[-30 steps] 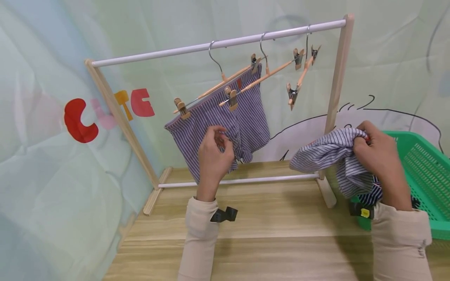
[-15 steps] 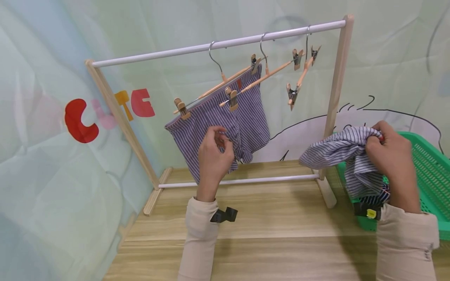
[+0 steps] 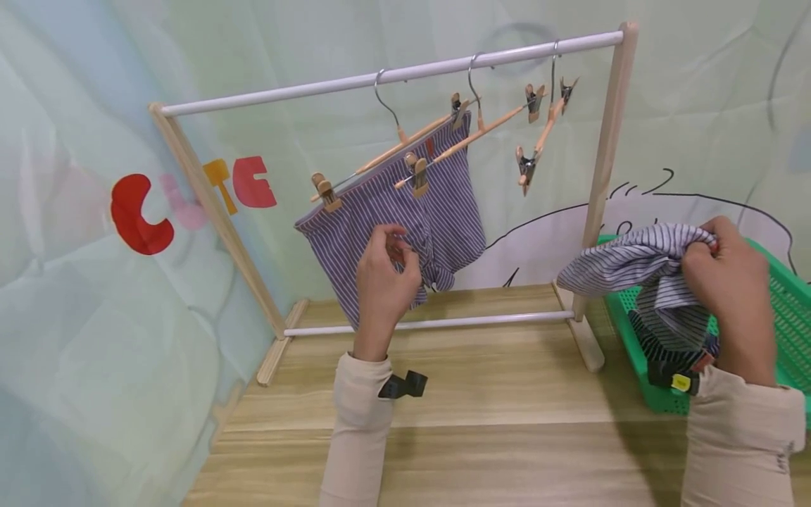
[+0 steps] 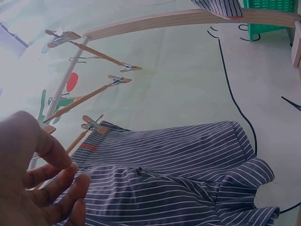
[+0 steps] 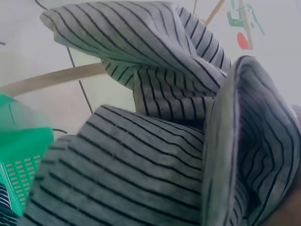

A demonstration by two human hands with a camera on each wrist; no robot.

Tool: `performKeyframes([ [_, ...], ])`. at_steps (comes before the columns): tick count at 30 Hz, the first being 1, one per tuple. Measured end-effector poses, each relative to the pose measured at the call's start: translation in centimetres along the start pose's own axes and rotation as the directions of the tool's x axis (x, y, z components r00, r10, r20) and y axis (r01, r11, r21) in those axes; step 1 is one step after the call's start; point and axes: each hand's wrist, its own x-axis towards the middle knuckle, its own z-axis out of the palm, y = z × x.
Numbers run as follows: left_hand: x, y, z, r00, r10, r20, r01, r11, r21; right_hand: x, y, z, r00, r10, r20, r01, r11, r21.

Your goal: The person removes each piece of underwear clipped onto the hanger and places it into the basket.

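Gripping a bunched grey-striped garment (image 3: 665,264) in the right hand (image 3: 731,282), near the rack's right post (image 3: 611,134), hiding part of a green basket (image 3: 788,310). Holding the left hand (image 3: 388,282) relaxed and loosely curved before hanging striped shorts (image 3: 453,204) partly blocked by a nearer clip hanger (image 3: 481,131).

A red C (image 3: 129,213) and yellow T (image 3: 223,186) mark the pale backdrop (image 3: 304,42).

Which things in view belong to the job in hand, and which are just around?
Job, judging by the scene:
- grey striped garment, held by right hand
- hung striped shorts
- clip hangers
- garment rack
- green basket

Just around:
- red wall letter
- black wrist strap
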Motion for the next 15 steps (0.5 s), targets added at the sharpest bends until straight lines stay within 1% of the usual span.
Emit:
performKeyframes([
  [5, 0.2, 0.1, 0.1, 1.000, -0.006, 0.006, 0.006, 1.000, 0.001, 0.1, 0.1, -0.5, 0.998, 0.039, 0.040, -0.038, 0.999, -0.011],
  [12, 0.2, 0.2, 0.1, 1.000, -0.017, 0.011, 0.017, 1.000, 0.005, 0.1, 0.4, -0.9, 0.996, 0.083, 0.024, -0.083, 0.997, 0.002],
  [15, 0.2, 0.2, 0.1, 1.000, -0.018, 0.013, 0.017, 1.000, 0.005, 0.1, 0.6, -1.2, 0.993, 0.109, 0.033, -0.109, 0.994, -0.004],
])
